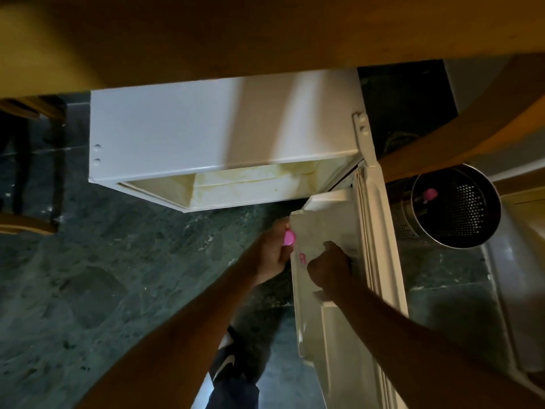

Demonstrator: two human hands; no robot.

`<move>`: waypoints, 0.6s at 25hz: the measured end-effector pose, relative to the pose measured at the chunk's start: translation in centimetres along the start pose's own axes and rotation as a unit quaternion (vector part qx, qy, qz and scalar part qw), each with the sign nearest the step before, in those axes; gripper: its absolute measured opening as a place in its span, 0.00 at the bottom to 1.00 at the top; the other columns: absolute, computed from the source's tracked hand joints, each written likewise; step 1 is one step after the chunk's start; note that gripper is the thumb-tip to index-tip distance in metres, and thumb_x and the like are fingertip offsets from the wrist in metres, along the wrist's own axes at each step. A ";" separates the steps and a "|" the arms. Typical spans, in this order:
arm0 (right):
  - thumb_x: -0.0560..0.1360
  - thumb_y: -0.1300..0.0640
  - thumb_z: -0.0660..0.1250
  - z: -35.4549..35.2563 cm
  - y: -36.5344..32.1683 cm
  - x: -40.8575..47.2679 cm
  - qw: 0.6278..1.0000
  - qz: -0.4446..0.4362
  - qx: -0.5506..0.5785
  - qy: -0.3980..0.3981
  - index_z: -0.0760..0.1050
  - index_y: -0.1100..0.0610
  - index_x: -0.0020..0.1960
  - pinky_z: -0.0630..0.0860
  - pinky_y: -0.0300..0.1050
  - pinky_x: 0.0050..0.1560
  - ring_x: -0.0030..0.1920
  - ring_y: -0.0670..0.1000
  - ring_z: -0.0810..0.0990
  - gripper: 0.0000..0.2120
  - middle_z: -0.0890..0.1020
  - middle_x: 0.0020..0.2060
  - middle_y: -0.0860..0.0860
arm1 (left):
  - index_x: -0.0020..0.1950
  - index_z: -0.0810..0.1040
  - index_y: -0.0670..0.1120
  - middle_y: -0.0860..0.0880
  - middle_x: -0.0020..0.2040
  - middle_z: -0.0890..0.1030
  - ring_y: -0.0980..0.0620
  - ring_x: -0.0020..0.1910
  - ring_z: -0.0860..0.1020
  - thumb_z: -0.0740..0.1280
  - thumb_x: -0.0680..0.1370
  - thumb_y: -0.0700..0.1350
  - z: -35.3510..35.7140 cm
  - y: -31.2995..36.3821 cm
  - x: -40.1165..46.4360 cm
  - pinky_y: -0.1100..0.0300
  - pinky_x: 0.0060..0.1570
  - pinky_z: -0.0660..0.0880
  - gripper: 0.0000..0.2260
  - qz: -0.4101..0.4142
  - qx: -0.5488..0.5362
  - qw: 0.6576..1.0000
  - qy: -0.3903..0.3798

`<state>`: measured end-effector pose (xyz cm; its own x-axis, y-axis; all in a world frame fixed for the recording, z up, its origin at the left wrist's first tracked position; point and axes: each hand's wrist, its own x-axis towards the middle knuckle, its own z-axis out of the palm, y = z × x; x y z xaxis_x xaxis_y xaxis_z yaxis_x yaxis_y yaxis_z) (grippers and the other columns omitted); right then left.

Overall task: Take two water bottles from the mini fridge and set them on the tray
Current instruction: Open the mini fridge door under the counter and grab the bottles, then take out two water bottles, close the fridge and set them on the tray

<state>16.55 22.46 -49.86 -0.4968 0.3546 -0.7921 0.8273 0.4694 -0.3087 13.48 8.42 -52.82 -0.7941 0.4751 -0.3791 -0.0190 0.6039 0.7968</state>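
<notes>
The white mini fridge (206, 134) stands under a wooden table, with its door (380, 261) swung open to the right. My left hand (272, 252) is closed around a water bottle with a pink cap (289, 238), just left of the door shelf (324, 222). My right hand (330, 268) reaches into that shelf with its fingers curled. A pink label (303, 258) shows through the shelf wall beside it. What the right hand's fingers hold is hidden. No tray is in view.
The wooden tabletop (265, 31) overhangs the fridge. A perforated metal bin (460, 208) right of the door holds a pink-capped bottle (429, 194). Chair legs (26, 225) stand at the left on the dark green stone floor (103, 276). My leg and shoe (233, 367) are below.
</notes>
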 end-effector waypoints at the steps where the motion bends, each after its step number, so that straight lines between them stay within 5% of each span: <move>1: 0.75 0.62 0.65 -0.8 -0.1 -1.3 1.000 -0.023 -0.015 0.015 0.67 0.61 0.66 0.73 0.47 0.51 0.53 0.56 0.76 0.20 0.76 0.59 0.60 | 0.70 0.65 0.46 0.53 0.55 0.76 0.57 0.52 0.75 0.66 0.76 0.37 -0.1 0.7 -1.2 0.73 0.51 0.71 0.23 0.023 0.016 0.999 0.042; 4: 0.74 0.61 0.69 -4.2 -1.6 -6.8 0.993 -0.104 -0.039 0.025 0.69 0.58 0.65 0.72 0.38 0.44 0.44 0.47 0.73 0.20 0.77 0.52 0.53 | 0.70 0.64 0.42 0.59 0.54 0.74 0.63 0.51 0.76 0.67 0.75 0.34 -1.8 3.1 -6.0 0.75 0.52 0.70 0.24 0.013 -0.085 0.985 0.151; 8: 0.74 0.60 0.68 -10.8 -2.3 -12.7 0.975 -0.197 -0.105 0.000 0.65 0.57 0.72 0.68 0.40 0.61 0.59 0.53 0.73 0.27 0.74 0.60 0.55 | 0.62 0.68 0.46 0.57 0.51 0.74 0.61 0.49 0.77 0.68 0.75 0.39 -4.2 7.3 -9.5 0.73 0.45 0.72 0.17 -0.042 -0.154 0.943 0.293; 12: 0.77 0.56 0.65 -18.7 -2.4 -17.1 0.962 -0.223 -0.157 0.014 0.63 0.48 0.72 0.70 0.44 0.55 0.54 0.50 0.72 0.25 0.75 0.62 0.54 | 0.61 0.68 0.48 0.54 0.53 0.76 0.57 0.53 0.78 0.68 0.76 0.43 -5.2 10.2 -12.5 0.64 0.48 0.78 0.16 -0.096 -0.191 0.920 0.329; 15: 0.76 0.59 0.66 -23.6 -1.9 -19.3 0.955 -0.216 -0.196 0.059 0.61 0.48 0.74 0.73 0.50 0.56 0.56 0.52 0.73 0.29 0.74 0.64 0.54 | 0.60 0.69 0.45 0.45 0.54 0.76 0.49 0.53 0.78 0.67 0.76 0.43 -4.9 11.0 -13.5 0.70 0.44 0.77 0.14 -0.124 -0.188 0.911 0.346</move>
<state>18.36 33.77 -21.58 -0.8149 0.1366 -0.5633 0.3875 0.8511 -0.3541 21.02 5.52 -36.67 -0.9272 -0.2418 -0.2862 -0.3539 0.3143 0.8809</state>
